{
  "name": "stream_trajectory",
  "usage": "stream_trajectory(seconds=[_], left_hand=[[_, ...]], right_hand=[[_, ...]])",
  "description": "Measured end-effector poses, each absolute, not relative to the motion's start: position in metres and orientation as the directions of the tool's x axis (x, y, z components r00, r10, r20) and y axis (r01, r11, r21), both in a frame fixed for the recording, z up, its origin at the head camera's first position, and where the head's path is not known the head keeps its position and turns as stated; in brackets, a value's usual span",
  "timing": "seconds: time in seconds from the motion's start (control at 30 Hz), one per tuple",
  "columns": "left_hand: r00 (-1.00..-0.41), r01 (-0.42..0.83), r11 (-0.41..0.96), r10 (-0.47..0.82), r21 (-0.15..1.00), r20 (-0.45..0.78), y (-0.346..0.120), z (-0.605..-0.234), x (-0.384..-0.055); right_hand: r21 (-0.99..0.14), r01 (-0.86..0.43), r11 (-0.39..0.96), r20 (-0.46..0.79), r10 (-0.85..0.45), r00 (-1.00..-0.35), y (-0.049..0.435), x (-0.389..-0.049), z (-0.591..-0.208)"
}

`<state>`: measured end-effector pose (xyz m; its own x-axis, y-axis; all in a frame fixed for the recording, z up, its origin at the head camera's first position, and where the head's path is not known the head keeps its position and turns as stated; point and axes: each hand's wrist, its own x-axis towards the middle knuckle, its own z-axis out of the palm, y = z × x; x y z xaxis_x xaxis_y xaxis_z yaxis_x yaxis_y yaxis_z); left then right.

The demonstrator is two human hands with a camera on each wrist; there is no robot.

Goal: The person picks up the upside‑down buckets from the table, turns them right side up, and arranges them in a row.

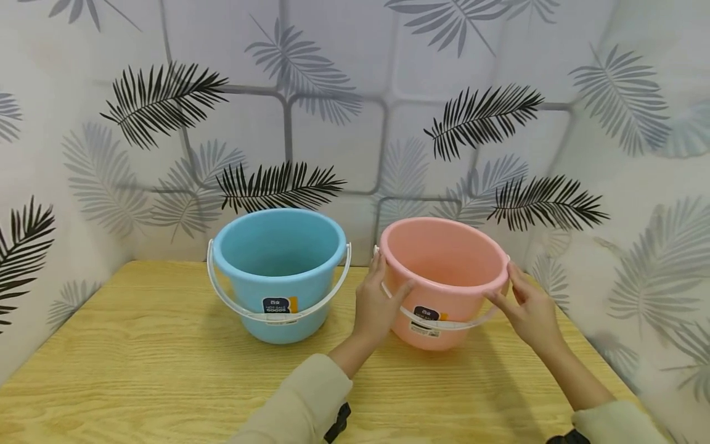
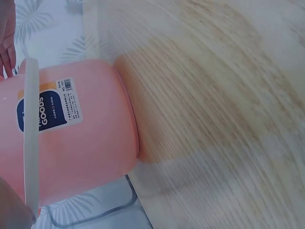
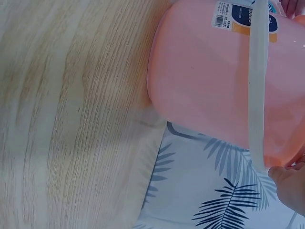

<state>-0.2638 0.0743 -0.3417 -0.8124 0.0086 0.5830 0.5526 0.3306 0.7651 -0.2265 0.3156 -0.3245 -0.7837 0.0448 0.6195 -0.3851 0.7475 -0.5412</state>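
Observation:
A pink bucket (image 1: 435, 308) stands on the wooden table, its white handle (image 1: 449, 325) hanging down across the front below a dark label. My left hand (image 1: 377, 305) holds it at the left side of the rim, thumb on the front and fingers at the side. On the opposite side my right hand (image 1: 529, 308) holds the rim near the handle joint. To the left stands a light blue bucket (image 1: 288, 330), upright, with its white handle also lowered; neither hand touches it. In the right wrist view the thumb (image 3: 288, 183) lies near the pink rim.
The wooden table (image 1: 138, 357) reaches back to a wall covering (image 1: 344, 148) with leaf patterns, which also runs along both sides. Both buckets stand close to the back edge, with a narrow gap between them.

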Motion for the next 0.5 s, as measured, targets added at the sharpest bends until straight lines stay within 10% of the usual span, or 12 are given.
stream_trajectory(seconds=[0.33,0.5], left_hand=[[-0.787,0.582,0.344,0.010,0.737,0.617,0.067,-0.339,-0.268],[-0.657,0.651,0.488,-0.020,0.581,0.754,0.056,-0.347,-0.260]], right_hand=[[-0.544,-0.357,0.759,0.615,0.071,-0.785,0.315,-0.230,-0.325],[-0.331,-0.534,0.778,0.885,0.060,-0.461,0.311,-0.228,-0.330]])
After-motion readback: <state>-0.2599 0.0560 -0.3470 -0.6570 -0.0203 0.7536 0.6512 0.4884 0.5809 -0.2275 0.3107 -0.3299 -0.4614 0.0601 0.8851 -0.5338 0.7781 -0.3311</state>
